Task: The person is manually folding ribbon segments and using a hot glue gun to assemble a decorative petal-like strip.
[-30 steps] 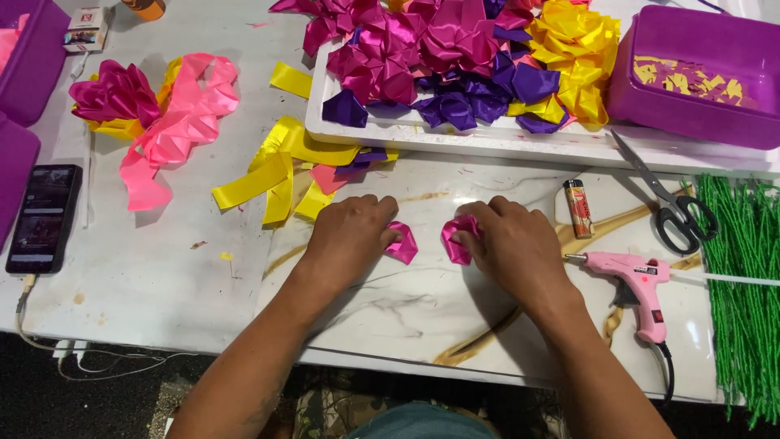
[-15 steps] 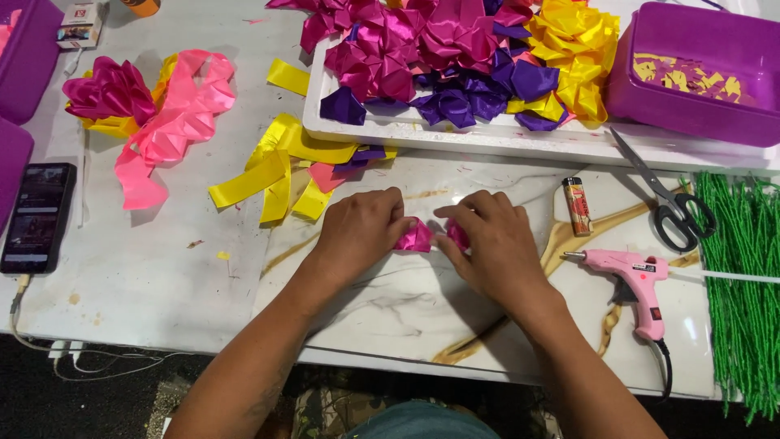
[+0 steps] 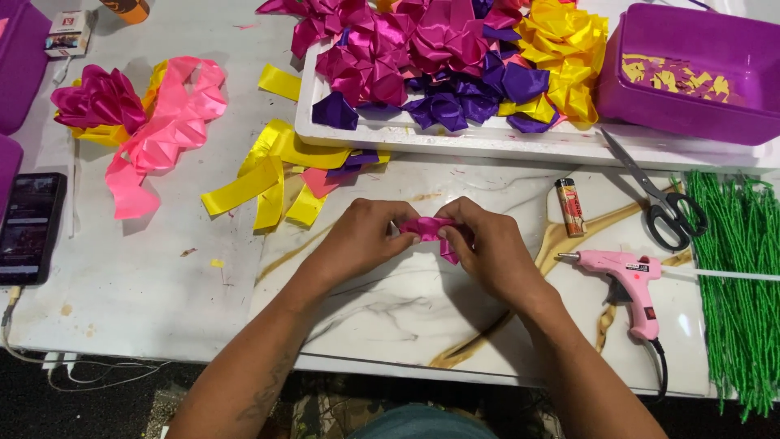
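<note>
Head view: over the marble worktop [image 3: 390,325], the left hand [image 3: 361,240] and right hand [image 3: 487,248], apart a second ago with a pink piece each, have met. Both grips now pinch one magenta ribbon piece [image 3: 429,228] between them, held just above the worktop.

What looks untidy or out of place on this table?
Loose yellow ribbon strips lie scattered in a heap outside the white tray. Both hands, left and right, hold a magenta ribbon piece. Nothing looks damaged.

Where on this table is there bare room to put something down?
Bare room lies between the phone and the left hand, below the yellow ribbon strips, and on the marble slab nearer the person. The white tray is crowded.
</note>
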